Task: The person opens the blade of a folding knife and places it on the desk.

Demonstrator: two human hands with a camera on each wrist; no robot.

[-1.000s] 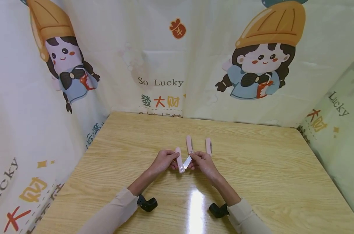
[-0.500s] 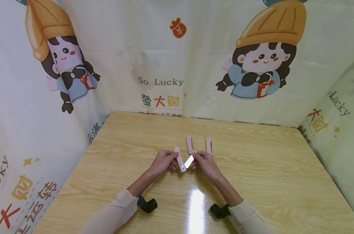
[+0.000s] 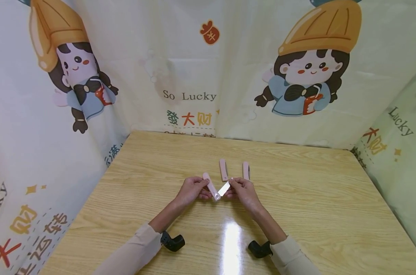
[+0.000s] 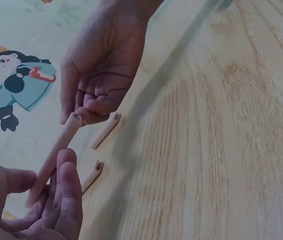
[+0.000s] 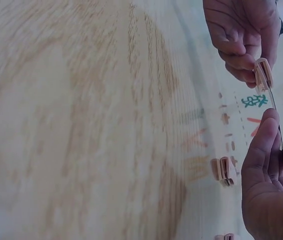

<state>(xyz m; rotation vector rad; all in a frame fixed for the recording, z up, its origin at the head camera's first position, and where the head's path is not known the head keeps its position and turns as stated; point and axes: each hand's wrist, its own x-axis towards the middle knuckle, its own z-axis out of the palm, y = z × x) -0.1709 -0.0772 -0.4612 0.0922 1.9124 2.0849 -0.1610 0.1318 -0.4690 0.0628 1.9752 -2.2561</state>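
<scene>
A pink folding knife (image 3: 211, 187) is held above the table between my two hands, partly unfolded in a V. My left hand (image 3: 193, 188) grips its handle (image 4: 56, 152) between thumb and fingers. With thumb and fingertips, my right hand (image 3: 244, 191) pinches the shiny blade (image 3: 224, 188) near its far end. In the right wrist view the blade (image 5: 273, 101) runs edge-on from the handle's slot into the right hand (image 5: 266, 175). Just beyond the hands lie two similar pink folding knives, a left one (image 3: 223, 170) and a right one (image 3: 245, 170), their blades folded in.
The wooden table (image 3: 314, 206) extends around the hands. A printed curtain (image 3: 235, 76) hangs along its back and sides. Black wrist cameras sit on the left wrist (image 3: 173, 241) and the right wrist (image 3: 259, 249). A bright reflection lies on the near tabletop.
The angle between handle and blade has widened slightly. The knife's pivot end has shifted a little right, and more blade shows. The right hand moved slightly right; the other two knives stayed put.
</scene>
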